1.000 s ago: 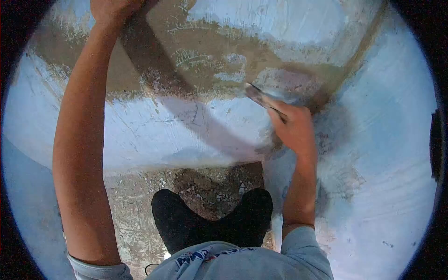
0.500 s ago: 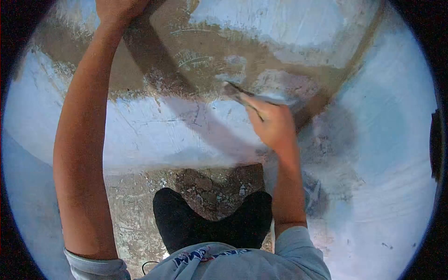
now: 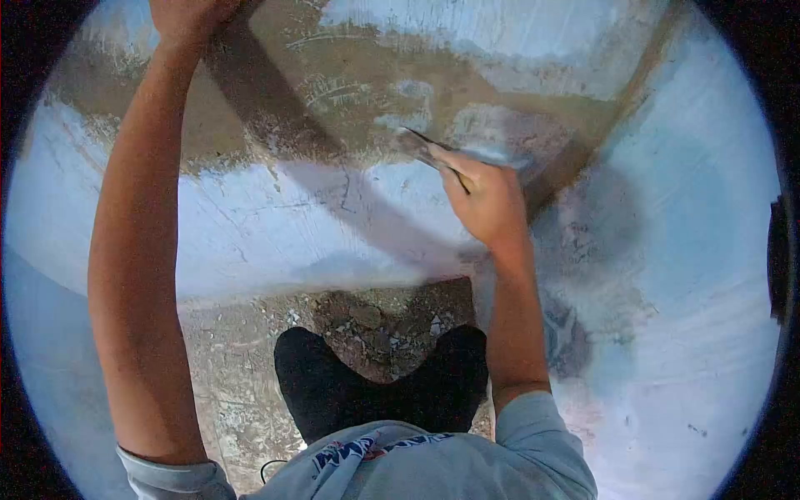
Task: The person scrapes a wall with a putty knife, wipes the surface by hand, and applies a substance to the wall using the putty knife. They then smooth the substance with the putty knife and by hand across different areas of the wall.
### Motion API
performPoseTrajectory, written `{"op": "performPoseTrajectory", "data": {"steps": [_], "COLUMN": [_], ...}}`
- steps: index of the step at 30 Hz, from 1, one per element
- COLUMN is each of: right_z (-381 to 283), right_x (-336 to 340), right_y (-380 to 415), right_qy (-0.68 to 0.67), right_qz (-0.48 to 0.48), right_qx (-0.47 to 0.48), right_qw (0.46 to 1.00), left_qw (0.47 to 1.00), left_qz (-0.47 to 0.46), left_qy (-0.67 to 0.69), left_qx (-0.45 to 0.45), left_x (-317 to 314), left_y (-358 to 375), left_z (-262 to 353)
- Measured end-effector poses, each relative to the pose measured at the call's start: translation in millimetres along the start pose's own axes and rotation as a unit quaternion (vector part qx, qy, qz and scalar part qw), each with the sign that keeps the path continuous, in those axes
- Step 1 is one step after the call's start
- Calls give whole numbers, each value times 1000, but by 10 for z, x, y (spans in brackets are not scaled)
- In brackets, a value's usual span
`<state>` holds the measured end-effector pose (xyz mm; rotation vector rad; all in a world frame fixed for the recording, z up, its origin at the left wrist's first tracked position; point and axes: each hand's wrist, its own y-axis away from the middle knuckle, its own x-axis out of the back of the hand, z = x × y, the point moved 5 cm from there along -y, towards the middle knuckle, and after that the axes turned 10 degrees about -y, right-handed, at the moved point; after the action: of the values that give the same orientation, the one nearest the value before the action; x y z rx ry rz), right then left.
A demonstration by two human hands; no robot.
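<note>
lettering [image 3: 383, 447] in dark blue with a bit of red crosses the one grey t-shirt [image 3: 417, 475], too skewed for me to read, below two knees in black trousers [image 3: 379, 404] over a rubble-strewn floor [image 3: 242, 367]. of two bare hands, the right hand [image 3: 490, 207] is closed round one scraper [image 3: 421, 148], its blade at the patchy wall [image 3: 283, 225] where brown meets pale paint; the left hand [image 3: 193, 15] is up by the wall, cut off by the view's top edge, its grip impossible to tell.
</note>
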<state>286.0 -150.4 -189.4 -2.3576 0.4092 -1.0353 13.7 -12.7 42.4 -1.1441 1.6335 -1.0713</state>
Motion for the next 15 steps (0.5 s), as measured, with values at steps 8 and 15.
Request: {"op": "performPoseTrajectory", "data": {"steps": [8,15], "right_z": [-59,28], "right_x": [105,199], "right_y": [86,230], "right_qy": [41,-23], "right_qz": [-15,12], "right_qx": [-53,8], "right_qw": [998,1000], "left_qw": [1000,998], "left_qz": [19,51], "left_qy": [-14,-21], "left_qx": [-13,-18], "left_x": [-47,-100], "left_y": [0,11], "left_z": [-53,-73]}}
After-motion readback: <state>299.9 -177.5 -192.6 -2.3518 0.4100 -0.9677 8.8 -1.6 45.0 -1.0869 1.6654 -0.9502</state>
